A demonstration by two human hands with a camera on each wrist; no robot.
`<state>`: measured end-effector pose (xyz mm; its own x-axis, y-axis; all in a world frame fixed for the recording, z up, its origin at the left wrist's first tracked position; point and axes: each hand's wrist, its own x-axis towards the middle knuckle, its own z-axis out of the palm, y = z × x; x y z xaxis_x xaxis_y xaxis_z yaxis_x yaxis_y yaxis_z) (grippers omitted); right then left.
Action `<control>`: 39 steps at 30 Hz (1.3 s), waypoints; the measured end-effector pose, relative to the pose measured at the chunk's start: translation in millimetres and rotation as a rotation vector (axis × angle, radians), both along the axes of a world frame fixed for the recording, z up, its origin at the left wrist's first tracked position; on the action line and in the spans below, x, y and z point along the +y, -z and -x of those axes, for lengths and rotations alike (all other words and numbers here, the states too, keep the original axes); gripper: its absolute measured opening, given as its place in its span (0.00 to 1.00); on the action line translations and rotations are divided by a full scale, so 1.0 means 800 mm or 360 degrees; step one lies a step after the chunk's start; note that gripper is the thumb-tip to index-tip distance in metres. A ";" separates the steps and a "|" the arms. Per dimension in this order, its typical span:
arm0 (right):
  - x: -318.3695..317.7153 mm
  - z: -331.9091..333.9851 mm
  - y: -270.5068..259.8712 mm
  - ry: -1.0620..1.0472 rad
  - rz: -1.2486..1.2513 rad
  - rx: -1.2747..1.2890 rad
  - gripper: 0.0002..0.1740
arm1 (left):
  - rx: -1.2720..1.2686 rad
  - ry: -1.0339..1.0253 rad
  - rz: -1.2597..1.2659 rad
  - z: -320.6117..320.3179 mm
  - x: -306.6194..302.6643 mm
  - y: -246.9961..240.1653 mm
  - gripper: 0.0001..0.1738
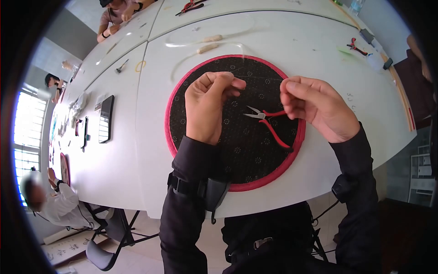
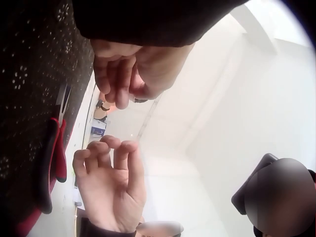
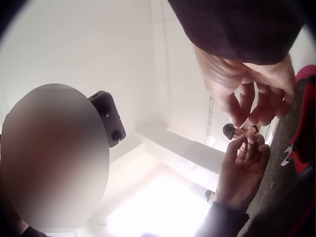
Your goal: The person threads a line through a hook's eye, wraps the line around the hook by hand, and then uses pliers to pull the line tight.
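A fine, pale thread (image 1: pixel 261 77) runs nearly level between my hands, above a round dark mat (image 1: pixel 237 160) with a pink-red rim. My left hand (image 1: pixel 206 107) pinches its left end between thumb and forefinger, the other fingers curled in. My right hand (image 1: pixel 321 106) pinches the other end the same way, at the mat's right edge. Below the thread, red-handled pliers (image 1: pixel 267 119) lie on the mat with their jaws apart, pointing left. Both wrist views show the left hand (image 2: pixel 138 71) and right hand (image 3: pixel 249 89) facing each other, the thread too fine to make out there.
Two clear loops of tubing with tan grips (image 1: pixel 210 48) lie beyond the mat. A phone (image 1: pixel 106 118) and a yellow ring (image 1: pixel 140 66) are to the left. More pliers (image 1: pixel 357 47) lie at the far right. Other people sit around the white table (image 1: pixel 150 173).
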<state>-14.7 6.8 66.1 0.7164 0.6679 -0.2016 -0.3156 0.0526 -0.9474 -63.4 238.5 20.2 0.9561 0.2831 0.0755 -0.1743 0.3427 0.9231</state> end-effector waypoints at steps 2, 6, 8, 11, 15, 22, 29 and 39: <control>-0.002 0.007 -0.005 0.0193 0.0193 -0.0210 0.16 | -0.0017 -0.0006 -0.0009 -0.001 0.003 0.002 0.07; -0.004 0.022 0.017 0.0286 0.0808 -0.1476 0.21 | -0.0066 -0.0035 -0.0109 -0.001 0.004 0.001 0.08; -0.004 0.041 0.027 0.0180 0.1094 -0.2007 0.25 | -0.0087 -0.0052 -0.0151 -0.001 0.003 0.000 0.08; 0.002 0.059 0.040 0.0148 0.1255 -0.2183 0.27 | -0.0118 -0.0091 -0.0218 0.000 -0.001 -0.001 0.07; 0.018 0.071 0.046 0.0180 0.1358 -0.2291 0.28 | -0.0156 -0.0176 -0.0289 0.001 -0.003 -0.005 0.07; 0.014 0.072 0.047 0.0268 0.1319 -0.2191 0.19 | -0.0175 -0.0190 -0.0323 0.004 -0.007 -0.007 0.07; 0.015 0.059 0.010 0.0300 0.0502 -0.0772 0.17 | -0.0289 -0.0177 -0.0426 0.004 -0.015 -0.010 0.07; 0.049 0.053 0.015 0.0286 0.0508 -0.0673 0.25 | -0.0323 -0.0149 -0.0433 0.008 -0.019 -0.012 0.06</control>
<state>-57.0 46.3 54.0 0.8758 0.4807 -0.0441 0.0828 -0.2396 -0.9673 -69.6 223.3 30.1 0.8849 0.3119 0.3459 -0.3824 0.0626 0.9219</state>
